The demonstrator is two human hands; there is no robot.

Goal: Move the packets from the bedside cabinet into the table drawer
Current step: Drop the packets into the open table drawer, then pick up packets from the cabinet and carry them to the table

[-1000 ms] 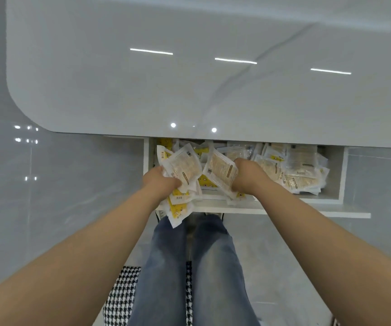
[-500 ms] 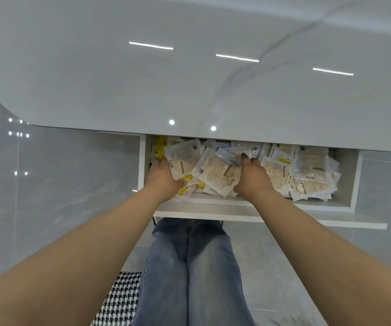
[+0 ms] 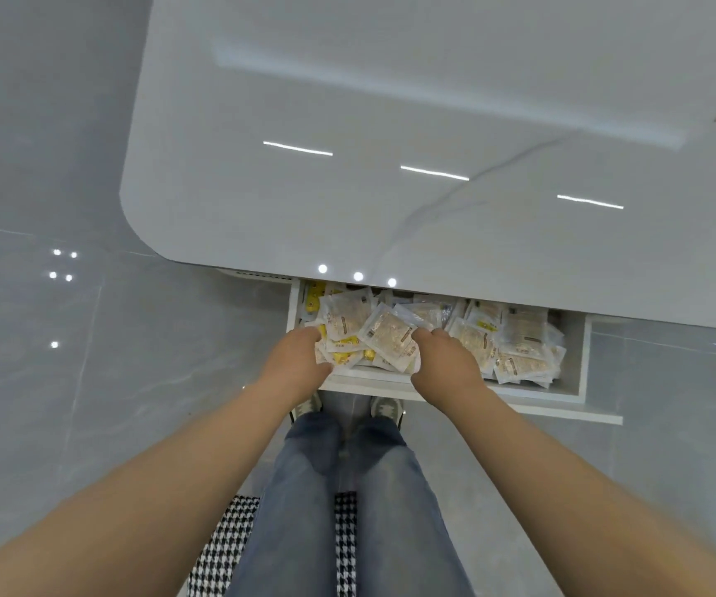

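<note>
The white table drawer (image 3: 433,387) is pulled out under the table top and holds a heap of clear and yellow packets (image 3: 515,342). My left hand (image 3: 298,359) is at the drawer's left end, its fingers reaching forward against a yellow-and-clear bundle of packets (image 3: 343,325). My right hand (image 3: 446,364) is in the middle of the drawer, fingertips touching a clear packet (image 3: 390,338) that lies tilted on the heap. Both bundles rest on the heap between my hands. The bedside cabinet is out of view.
The glossy white table top (image 3: 390,144) overhangs the back of the drawer. My legs in jeans (image 3: 347,489) and shoes stand just below the drawer front. A houndstooth seat (image 3: 227,549) is behind my legs. Grey tiled floor (image 3: 46,338) lies to the left.
My hands carried two bundles of packets into the drawer and lowered them onto the heap. The fingers have loosened and both hands have drawn back a little.
</note>
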